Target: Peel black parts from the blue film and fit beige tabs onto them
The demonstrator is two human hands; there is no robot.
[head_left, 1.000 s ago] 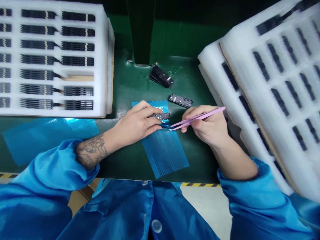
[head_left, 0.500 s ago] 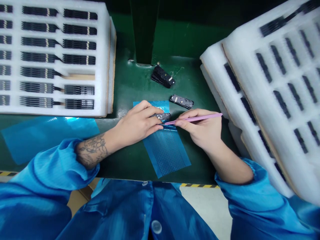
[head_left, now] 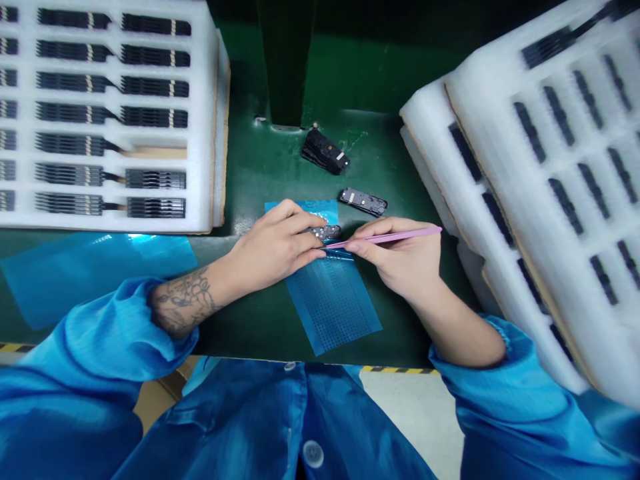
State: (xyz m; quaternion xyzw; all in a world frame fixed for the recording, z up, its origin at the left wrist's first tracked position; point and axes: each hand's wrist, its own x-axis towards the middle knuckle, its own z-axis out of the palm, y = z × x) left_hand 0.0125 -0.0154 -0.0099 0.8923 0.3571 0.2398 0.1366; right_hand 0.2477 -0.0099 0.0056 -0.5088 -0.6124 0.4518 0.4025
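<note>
- While the left hand [head_left: 273, 241] lies curled over the top of the blue die-cut film sheet [head_left: 333, 313], its fingers [head_left: 305, 223] close around a small dark electronic module [head_left: 326, 233] and press it down near the sheet's upper edge.
- The right hand [head_left: 395, 259] is closed in a pen grip on a pair of pink tweezers [head_left: 387, 237], which lie nearly level and point left, over the top of the sheet.
- The tweezer tips [head_left: 327, 246] meet the lower edge of the module, beside a small strip of blue film [head_left: 340, 255]; whether they pinch that strip is too small to tell.
- Just beyond the sheet's upper right corner lies a second dark module [head_left: 363, 201], face up, with small metal contacts showing.
- Farther beyond the sheet, a dark stack of modules [head_left: 325, 151] lies tilted on the green workbench [head_left: 350, 93], near the foot of a dark upright post [head_left: 286, 67].
- Left of the sheet stands a white foam tray [head_left: 205, 127] with rows of dark parts in its slots.
- Right of the sheet, stacked foam trays [head_left: 500, 220] hold more dark parts and lean at an angle.
- A loose piece of clear blue film [head_left: 95, 280] lies left of the sheet, and blue sleeves [head_left: 110, 340] cover both arms up to the forearms.
</note>
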